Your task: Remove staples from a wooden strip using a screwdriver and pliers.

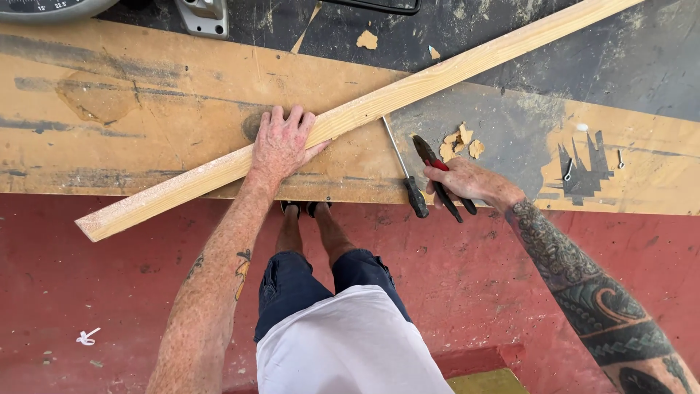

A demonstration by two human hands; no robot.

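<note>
On the worn plywood workbench (146, 109), I see the left hand (281, 146) spread flat, fingers draped over a long pale wooden batten (379, 102) lying diagonally. Right hand (467, 182) is closed around red-and-black-handled pliers (437, 175), just beside a black-handled screwdriver (408, 179). Wood chips (459, 142) lie near.

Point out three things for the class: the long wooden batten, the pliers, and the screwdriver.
Wooden batten (408, 89), head view: bare middle of its top face.
Pliers (425, 151), head view: the dark jaws above the right hand's grip.
Screwdriver (416, 195), head view: its black handle at the bench edge.
</note>
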